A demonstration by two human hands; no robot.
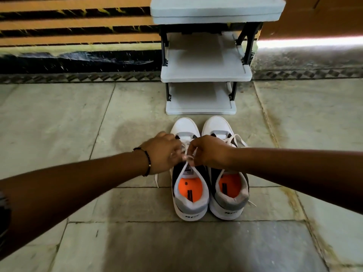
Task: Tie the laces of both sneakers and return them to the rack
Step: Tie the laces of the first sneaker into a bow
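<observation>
Two white, grey and black sneakers with orange insoles stand side by side on the floor, toes pointing at the rack. Over the left sneaker (189, 195) my left hand (162, 152) and my right hand (209, 152) both pinch its white laces (186, 160) above the tongue. The fingers hide how the laces cross. On the right sneaker (229, 197) the laces (238, 140) lie loose, one end trailing by the heel. The grey shoe rack (206, 74) with black posts stands just beyond the toes, its shelves bare.
A striped orange and black wall runs behind the rack. Stone floor tiles spread to both sides of the shoes and toward me. A dark patterned border strip (78, 77) lines the foot of the wall.
</observation>
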